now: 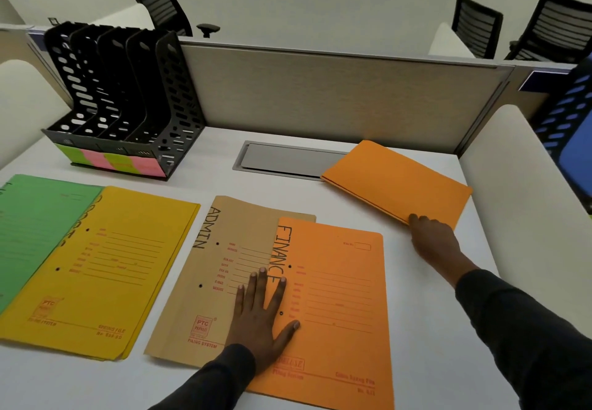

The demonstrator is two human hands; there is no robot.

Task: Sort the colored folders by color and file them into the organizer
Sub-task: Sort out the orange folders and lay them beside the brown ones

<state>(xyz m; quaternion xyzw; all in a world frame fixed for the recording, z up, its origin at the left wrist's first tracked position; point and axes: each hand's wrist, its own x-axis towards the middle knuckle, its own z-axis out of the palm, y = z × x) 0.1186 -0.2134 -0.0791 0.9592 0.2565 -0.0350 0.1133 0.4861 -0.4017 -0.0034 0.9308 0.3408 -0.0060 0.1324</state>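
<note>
Head view, white desk [426,297], items as we find them:

1. Black organizer [125,95], far left against the partition [336,95]; upright perforated dividers, slots holding no folders that we can see; green and pink sticky labels [112,161] along its near lip.
2. Green folder [35,227], near left, cut by the frame edge, lying flat.
3. Yellow folder stack [105,268], just right of the green one and overlapping its edge, flat, printed face up.
4. Brown folder [221,275] marked "ADMIN", centre, flat.
5. Orange folder [339,307] marked "FINANCE", lying over the right part of the brown one.
6. Second orange folder [397,182], far right, plain face up, its far corner over the grey cable hatch [285,159]; its near edge looks lifted slightly off the desk.
7. Left hand [259,320], palm down, fingers spread apart, pressing flat across the seam where brown and orange folders overlap.
8. Right hand [432,236], fingers curled together and clamped on the near edge of the second orange folder.
9. Dark sleeves on both arms.
10. Black chairs [166,2] beyond the partition.
</note>
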